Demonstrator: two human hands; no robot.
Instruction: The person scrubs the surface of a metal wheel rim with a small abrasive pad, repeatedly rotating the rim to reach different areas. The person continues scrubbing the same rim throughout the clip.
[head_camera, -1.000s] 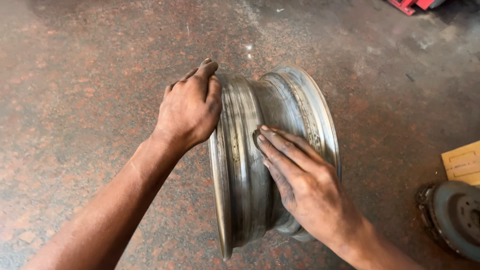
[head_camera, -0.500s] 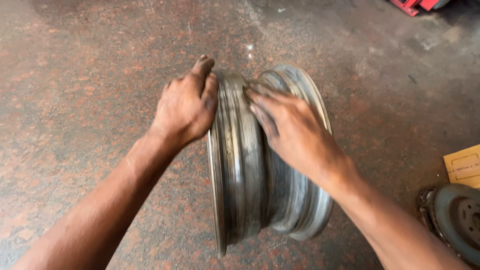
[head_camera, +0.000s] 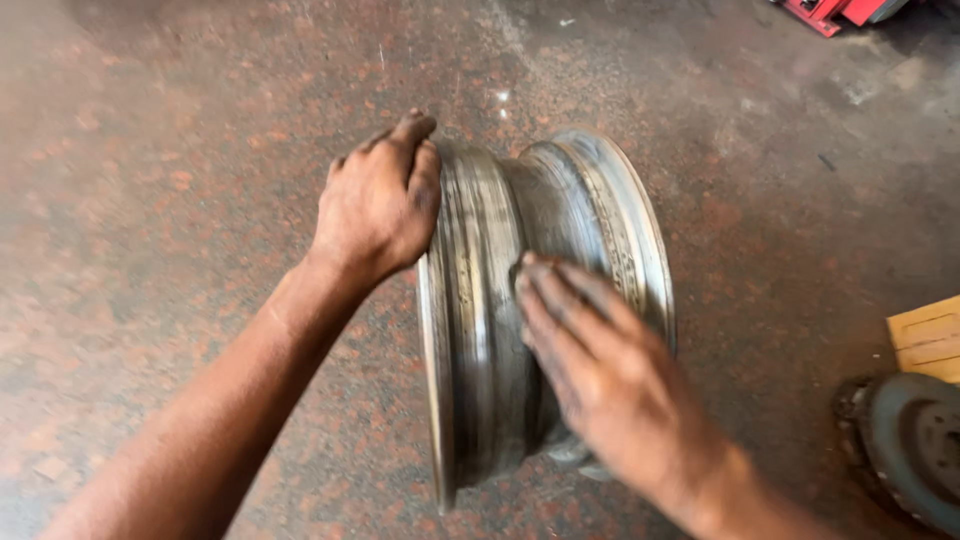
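Object: bare steel wheel rim (head_camera: 545, 300), standing on edge on the speckled stone floor (head_camera: 180, 150), its barrel facing the camera.
Left hand (head_camera: 380, 205): grip clamped over the top of the near flange, fingers curled across the lip, thumb side toward the barrel.
Right hand (head_camera: 600, 375): fingers together and flat, palm pressed on the barrel well; nothing is enclosed, so the grip is open (a rubbing contact, blurred).
Technique: judged best done with the left hand steadying the rim upright while the right sweeps along the channel, pressure kept light so the rim does not roll.
Rim relative to grip: beneath both hands, between the forearms.
Surroundings: brake disc (head_camera: 915, 445) and yellow carton (head_camera: 925, 335) at right, well apart.
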